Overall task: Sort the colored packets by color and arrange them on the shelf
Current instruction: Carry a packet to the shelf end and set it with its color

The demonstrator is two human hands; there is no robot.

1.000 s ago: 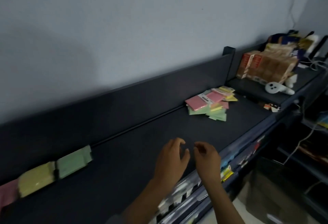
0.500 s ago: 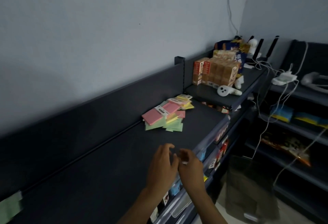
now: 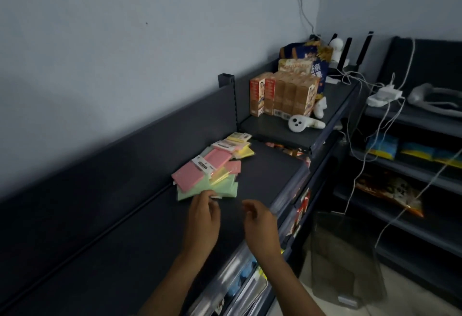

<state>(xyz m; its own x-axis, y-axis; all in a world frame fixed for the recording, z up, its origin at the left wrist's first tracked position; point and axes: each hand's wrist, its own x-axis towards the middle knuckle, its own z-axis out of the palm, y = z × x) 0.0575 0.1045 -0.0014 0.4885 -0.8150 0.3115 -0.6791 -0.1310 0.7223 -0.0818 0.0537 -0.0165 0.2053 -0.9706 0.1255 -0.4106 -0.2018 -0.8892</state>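
change: a second ago the hands hovered close together, well short of the pile of packets; now both have reached it, and the sorted row at the far left is out of view.
meaning: judged from this, another pick from the unsorted pile is starting; most packets are not yet sorted.
packets: pink, green and yellow, heaped on the dark shelf against its back panel.
left hand: fingertips at the near green packet's edge, curled; whether it pinches it, i cannot tell.
right hand: just beside the left, fingers loosely curled, holding nothing.
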